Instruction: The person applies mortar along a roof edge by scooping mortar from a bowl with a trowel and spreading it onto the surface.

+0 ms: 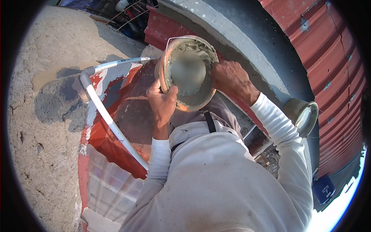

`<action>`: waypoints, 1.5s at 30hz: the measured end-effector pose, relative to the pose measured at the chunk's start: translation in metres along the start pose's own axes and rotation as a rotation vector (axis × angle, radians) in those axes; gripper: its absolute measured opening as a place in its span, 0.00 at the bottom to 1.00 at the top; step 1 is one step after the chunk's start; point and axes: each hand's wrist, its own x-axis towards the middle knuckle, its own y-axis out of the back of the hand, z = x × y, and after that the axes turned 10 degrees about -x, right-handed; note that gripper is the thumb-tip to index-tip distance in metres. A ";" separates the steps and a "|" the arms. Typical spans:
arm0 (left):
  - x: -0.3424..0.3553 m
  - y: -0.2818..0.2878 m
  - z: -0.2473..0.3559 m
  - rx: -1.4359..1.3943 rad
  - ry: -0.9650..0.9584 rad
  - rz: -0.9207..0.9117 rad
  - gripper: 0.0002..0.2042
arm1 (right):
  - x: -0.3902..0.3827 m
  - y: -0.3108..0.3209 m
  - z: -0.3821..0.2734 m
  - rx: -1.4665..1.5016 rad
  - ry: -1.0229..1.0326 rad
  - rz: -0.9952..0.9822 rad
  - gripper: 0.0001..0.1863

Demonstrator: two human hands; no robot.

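Flanking orange bucket [162,69], gripping rim: left hand [163,101], right hand [234,79].

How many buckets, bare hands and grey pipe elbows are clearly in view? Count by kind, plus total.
Buckets: 2 (orange-walled bucket gripped at its rim by the left hand; grey bucket off to the right)
Bare hands: 2 (left hand; right hand, at the first bucket's right rim)
Grey pipe elbows: 1 (grey pipe elbow on the white pipe)
Total: 5

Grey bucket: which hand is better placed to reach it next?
Probably the right hand: it is nearer the grey bucket, while the left hand grips the orange bucket on its left side.
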 end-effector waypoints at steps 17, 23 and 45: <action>-0.012 0.017 -0.016 -0.043 0.072 0.010 0.11 | -0.013 -0.081 0.017 0.013 0.194 0.662 0.17; -0.014 0.006 -0.046 -0.210 0.170 0.065 0.11 | -0.030 -0.118 0.021 0.065 0.159 0.688 0.18; 0.003 0.025 -0.104 -0.248 0.178 0.199 0.19 | 0.023 -0.209 0.114 0.443 -0.513 0.307 0.19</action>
